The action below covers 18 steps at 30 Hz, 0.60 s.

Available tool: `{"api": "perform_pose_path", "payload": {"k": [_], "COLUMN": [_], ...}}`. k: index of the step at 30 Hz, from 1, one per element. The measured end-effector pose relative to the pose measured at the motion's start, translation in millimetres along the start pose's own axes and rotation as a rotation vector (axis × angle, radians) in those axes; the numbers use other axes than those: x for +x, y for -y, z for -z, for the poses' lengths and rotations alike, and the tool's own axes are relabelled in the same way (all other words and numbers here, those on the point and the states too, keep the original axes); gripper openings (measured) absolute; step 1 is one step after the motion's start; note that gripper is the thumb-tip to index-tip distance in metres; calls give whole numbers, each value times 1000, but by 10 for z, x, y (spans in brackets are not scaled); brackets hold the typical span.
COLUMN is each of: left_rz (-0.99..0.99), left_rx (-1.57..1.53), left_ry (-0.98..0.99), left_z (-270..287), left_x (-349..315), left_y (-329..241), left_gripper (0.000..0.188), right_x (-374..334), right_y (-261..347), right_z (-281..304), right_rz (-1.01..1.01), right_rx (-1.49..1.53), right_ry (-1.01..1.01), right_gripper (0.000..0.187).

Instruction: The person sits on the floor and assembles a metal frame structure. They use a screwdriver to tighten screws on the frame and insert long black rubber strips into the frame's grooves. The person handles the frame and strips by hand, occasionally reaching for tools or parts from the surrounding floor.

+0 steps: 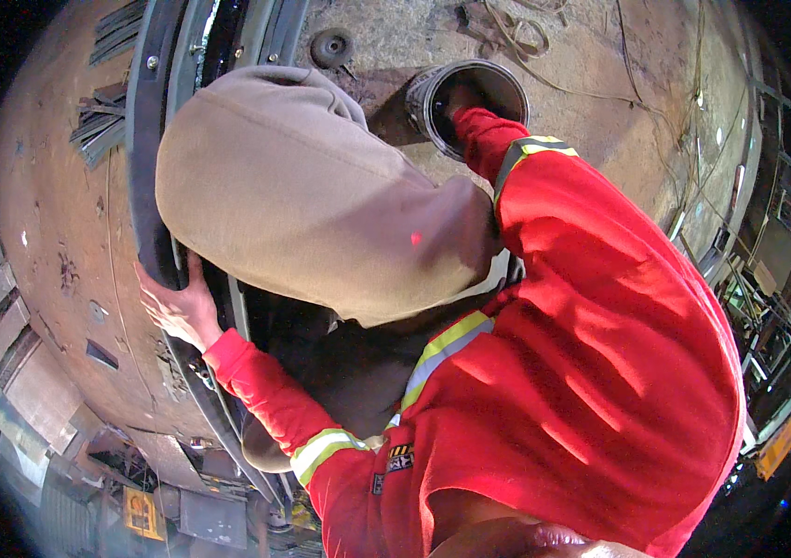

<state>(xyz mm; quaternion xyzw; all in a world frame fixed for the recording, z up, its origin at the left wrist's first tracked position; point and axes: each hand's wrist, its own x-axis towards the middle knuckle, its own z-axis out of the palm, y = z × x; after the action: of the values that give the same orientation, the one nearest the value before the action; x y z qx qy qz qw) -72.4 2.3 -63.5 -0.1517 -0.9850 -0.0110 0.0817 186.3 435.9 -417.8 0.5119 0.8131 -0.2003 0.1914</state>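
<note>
My left hand [181,309] rests on a long dark steel beam [147,177], with its thumb on one side of the beam's edge and the fingers on the other. My right arm, in a red sleeve with reflective bands, reaches down into a round metal bucket [423,100] on the floor. Deep shadow inside the bucket covers my right hand [461,99], so its fingers and anything in them cannot be made out. Between my arms, my bent leg in tan trousers [312,205] lies close against the beam.
A small dark wheel [331,47] lies on the floor beyond my knee. Cables [582,91] trail across the concrete at the far right. Stacks of dark metal strips [102,121] lie left of the beam. Metal frames and scrap [768,298] crowd the right edge.
</note>
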Motion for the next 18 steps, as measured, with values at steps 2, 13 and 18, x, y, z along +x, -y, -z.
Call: {"api": "perform_pose_path", "payload": {"k": [2, 13, 18], "left_rz": [-20, -40, -5], "left_rx": [-6, -9, 14], "left_ry": [-8, -13, 16], "left_z": [-13, -43, -36], "left_x": [6, 7, 6], "left_y": [5, 29, 39], "left_gripper": [90, 93, 92], "right_x": [-9, 51, -28], "right_y": [-18, -74, -38], "right_z": [0, 90, 185], "right_rz": [12, 175, 265], "right_rx": [-3, -194, -270], "right_ry": [7, 34, 58], "right_gripper": [43, 42, 44]}}
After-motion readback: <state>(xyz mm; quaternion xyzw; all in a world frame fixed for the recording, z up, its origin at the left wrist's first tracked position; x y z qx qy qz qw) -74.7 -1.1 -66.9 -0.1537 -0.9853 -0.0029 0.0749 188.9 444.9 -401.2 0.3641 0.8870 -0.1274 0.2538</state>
